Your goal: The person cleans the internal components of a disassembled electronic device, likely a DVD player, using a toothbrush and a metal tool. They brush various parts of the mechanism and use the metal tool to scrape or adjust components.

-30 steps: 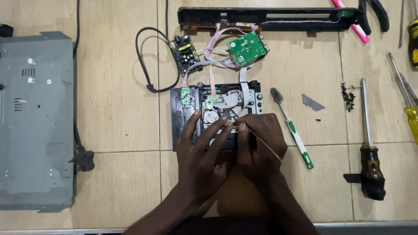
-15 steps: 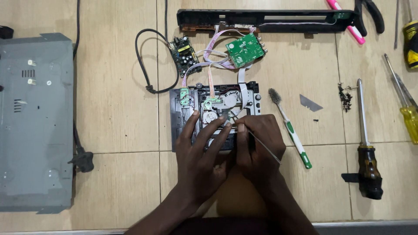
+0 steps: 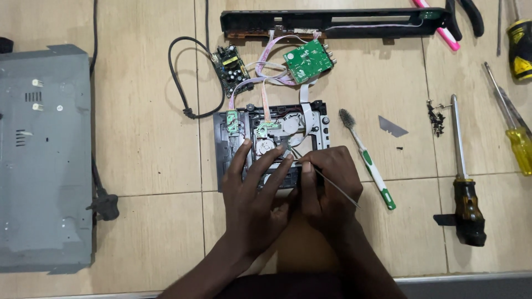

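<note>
**Probe in the disc drive mechanism: risks and surroundings**

Low centre of frame: left hand (image 3: 256, 191) lies spread, fingers flat on the black disc drive mechanism (image 3: 271, 145), pinning it to the tiled bench (image 3: 149, 166); it grips nothing. Right hand (image 3: 328, 185) is closed in a pinch on a thin metal probe (image 3: 332, 188), whose tip is hidden under the fingertips at the drive's lower right.

Risks, as I judge them:
- Probe slips off its seat and scrapes the small green board (image 3: 265, 129) or the spindle motor (image 3: 266, 147) just beyond the fingertips. Cause: too much side force.
- Drive shifts under the push and tugs the ribbon cables (image 3: 269, 69) that run up to the green circuit board (image 3: 308, 60) and the power supply board (image 3: 229, 63); a connector could pull loose.
- The left fingers cover part of the mechanism, so the tip works partly unseen.

Around: toothbrush (image 3: 368, 161) lies just right of the right hand, blade piece (image 3: 392, 127) and loose screws (image 3: 436, 117) beyond it, then a long screwdriver (image 3: 461, 171) and a yellow screwdriver (image 3: 512, 130) at the right edge. Grey metal casing (image 3: 44, 160) lies far left. Black front panel (image 3: 332, 23) spans the top, pliers (image 3: 465, 16) at its right end.
</note>
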